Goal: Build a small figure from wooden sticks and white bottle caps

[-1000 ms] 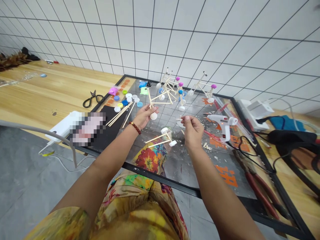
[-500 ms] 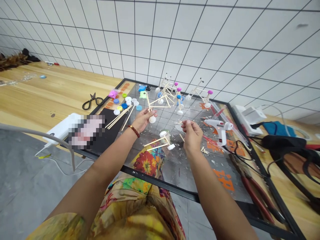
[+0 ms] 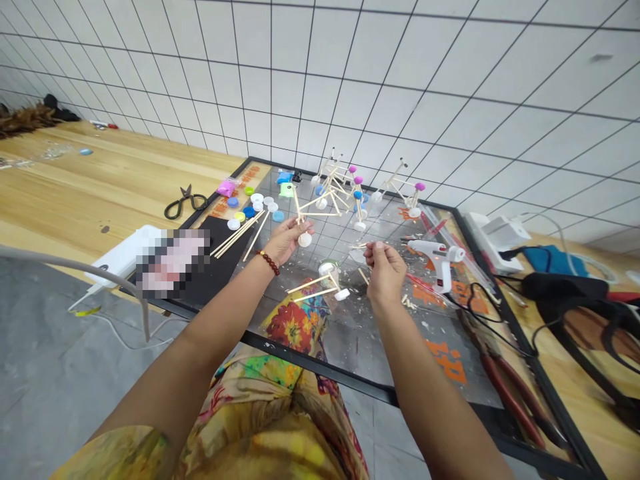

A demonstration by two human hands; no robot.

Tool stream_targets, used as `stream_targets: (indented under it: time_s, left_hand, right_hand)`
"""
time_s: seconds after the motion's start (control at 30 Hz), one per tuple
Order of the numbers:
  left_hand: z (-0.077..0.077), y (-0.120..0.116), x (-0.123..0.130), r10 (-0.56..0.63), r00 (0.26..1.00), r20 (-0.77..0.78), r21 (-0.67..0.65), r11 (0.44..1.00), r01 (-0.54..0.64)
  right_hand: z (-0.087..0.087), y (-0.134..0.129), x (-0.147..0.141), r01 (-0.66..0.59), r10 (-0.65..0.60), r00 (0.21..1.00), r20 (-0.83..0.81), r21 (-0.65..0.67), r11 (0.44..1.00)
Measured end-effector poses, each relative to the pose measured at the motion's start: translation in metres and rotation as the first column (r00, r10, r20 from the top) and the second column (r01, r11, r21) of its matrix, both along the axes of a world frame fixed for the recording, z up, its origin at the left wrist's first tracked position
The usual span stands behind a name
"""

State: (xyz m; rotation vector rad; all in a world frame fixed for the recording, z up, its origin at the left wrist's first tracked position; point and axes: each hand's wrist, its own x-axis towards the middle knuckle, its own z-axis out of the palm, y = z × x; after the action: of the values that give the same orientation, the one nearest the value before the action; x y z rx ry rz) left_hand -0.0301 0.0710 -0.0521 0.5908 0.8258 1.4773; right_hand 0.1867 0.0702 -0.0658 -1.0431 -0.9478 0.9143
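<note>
My left hand (image 3: 285, 243), wearing a red bead bracelet, is closed on a small bicycle-like frame of wooden sticks (image 3: 323, 213) with a white bottle cap (image 3: 305, 239) at its lower end. To the right, my right hand (image 3: 386, 270) pinches thin wooden stick pieces (image 3: 361, 246) whose tips point left; how many is unclear. Between the hands, nearer me, lies another stick frame (image 3: 315, 294) with white caps. Behind them stand several stick models with cap wheels and pink clay tops (image 3: 420, 187).
Right of my right hand is a white glue gun (image 3: 440, 257). Red-handled pliers (image 3: 515, 400) lie near the right edge. Loose sticks (image 3: 237, 235), bottle caps (image 3: 249, 212) and scissors (image 3: 185, 202) lie to the left. A tiled wall rises behind the table.
</note>
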Motion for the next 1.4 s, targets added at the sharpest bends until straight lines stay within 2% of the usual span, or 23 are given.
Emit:
stream_targets:
  time_s: [0.47,1.4]
  left_hand:
    - [-0.0007,0.0003,0.0002,-0.013,1.0,0.003,0.011,1.0,0.013]
    - [-0.0021,0.0011,-0.0003,-0.013,0.999,0.032,-0.006,1.0,0.013]
  right_hand:
    - [0.0034,-0.0022,-0.0015,0.018,-0.019,1.0,0.023,0.022,1.0]
    - [-0.0005,-0.0037,0.0006,0.007,-0.011,0.996,0.094,0.044,0.999]
